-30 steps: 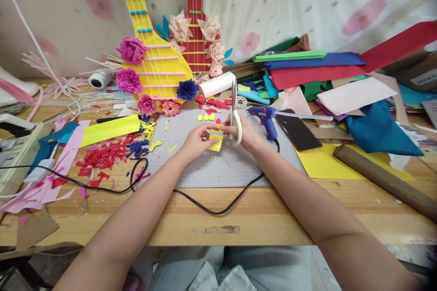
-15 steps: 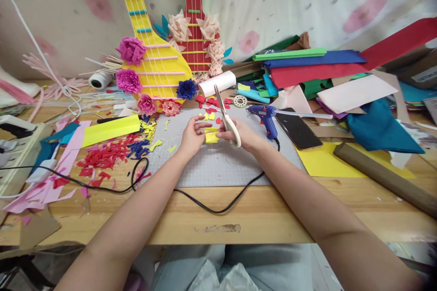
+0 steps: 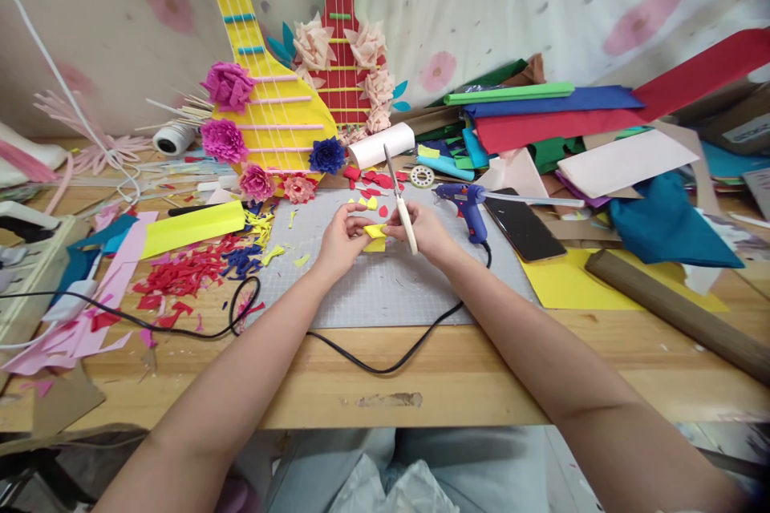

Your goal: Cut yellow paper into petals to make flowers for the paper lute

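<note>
A small piece of yellow crepe paper [image 3: 375,232] is pinched between both hands above the grey cutting mat [image 3: 361,296]. My left hand [image 3: 344,239] grips its left edge between thumb and fingers. At the right edge, the fingertips of my right hand [image 3: 426,234] hold the same paper. White-handled scissors [image 3: 405,216] also hang in my right hand, blades pointing up and away. Another yellow square shows just below the held piece; whether it is joined to it I cannot tell. Small yellow and red cut pieces lie on the mat beyond my fingers.
A blue glue gun [image 3: 472,212] and a phone [image 3: 524,224] lie right of the mat. Behind stand a yellow paper guitar [image 3: 282,112] and a red one [image 3: 341,56]. Paper scraps [image 3: 186,268] cover the left; paper sheets pile up right. A black cord [image 3: 385,371] crosses the front.
My hands have come together on the yellow paper, the left now gripping its edge. The scissors have turned slightly in my right hand, showing their handles more edge-on.
</note>
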Demonstrator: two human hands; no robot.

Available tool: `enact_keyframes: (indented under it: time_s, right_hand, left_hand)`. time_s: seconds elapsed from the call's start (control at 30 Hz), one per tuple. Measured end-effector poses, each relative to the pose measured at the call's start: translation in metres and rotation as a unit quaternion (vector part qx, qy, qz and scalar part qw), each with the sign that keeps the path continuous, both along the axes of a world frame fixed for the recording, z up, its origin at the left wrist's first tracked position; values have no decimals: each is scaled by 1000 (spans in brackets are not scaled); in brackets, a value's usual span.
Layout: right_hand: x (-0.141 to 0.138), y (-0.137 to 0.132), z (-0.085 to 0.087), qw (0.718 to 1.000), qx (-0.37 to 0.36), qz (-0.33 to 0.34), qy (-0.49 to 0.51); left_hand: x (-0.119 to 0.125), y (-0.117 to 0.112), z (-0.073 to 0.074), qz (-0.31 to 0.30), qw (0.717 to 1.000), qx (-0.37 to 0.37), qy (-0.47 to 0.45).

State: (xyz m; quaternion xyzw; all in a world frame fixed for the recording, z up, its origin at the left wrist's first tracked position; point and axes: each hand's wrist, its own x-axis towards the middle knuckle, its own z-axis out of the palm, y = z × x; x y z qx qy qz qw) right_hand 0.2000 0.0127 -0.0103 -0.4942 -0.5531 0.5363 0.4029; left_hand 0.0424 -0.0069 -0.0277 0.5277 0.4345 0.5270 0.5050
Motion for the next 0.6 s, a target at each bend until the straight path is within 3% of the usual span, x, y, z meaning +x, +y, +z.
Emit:
enact_keyframes:
  time_s: [0.47, 0.6]
  right_hand:
    - [0, 0, -2, 999, 10, -30, -19]
    - [-3, 1, -7, 999, 16, -39, -9]
  left_hand:
    - [-3, -5, 6, -38, 998, -12, -41]
    - [-2, -5, 5, -15, 998, -27, -55]
